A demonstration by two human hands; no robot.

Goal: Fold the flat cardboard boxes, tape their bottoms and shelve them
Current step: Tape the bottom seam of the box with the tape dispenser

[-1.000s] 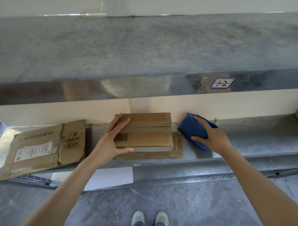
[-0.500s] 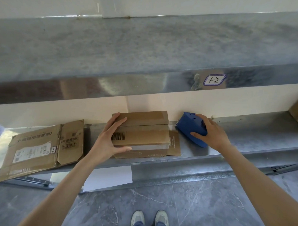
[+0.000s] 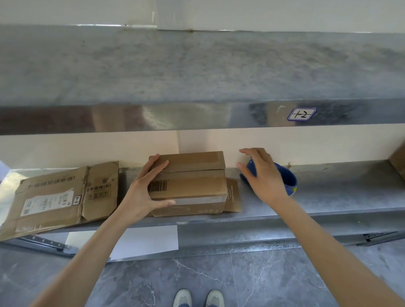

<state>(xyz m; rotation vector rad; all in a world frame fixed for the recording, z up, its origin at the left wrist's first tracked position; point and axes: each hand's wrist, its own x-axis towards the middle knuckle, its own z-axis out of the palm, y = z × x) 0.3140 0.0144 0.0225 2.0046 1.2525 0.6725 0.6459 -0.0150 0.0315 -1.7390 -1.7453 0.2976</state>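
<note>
Brown cardboard box, folded up with a taped seam on top, sits on the lower metal shelf, close to the back wall. The left hand grips its left end: fingers lie across the top and the thumb presses the front face below the barcode. A flat cardboard piece sticks out from under the box's right side.

The right hand is over the blue tape dispenser, which is just right of the box on the same shelf. Its fingers are spread and straight, gripping nothing; can't tell if the palm touches the dispenser.

The flat box, unfolded and label side up, lies left of the folded one, with its front edge overhanging the shelf lip. Another carton shows partly at the far right edge. The upper shelf carries a handwritten label on its front. A white sheet lies below the lower shelf. Grey floor, two shoes at the bottom.
</note>
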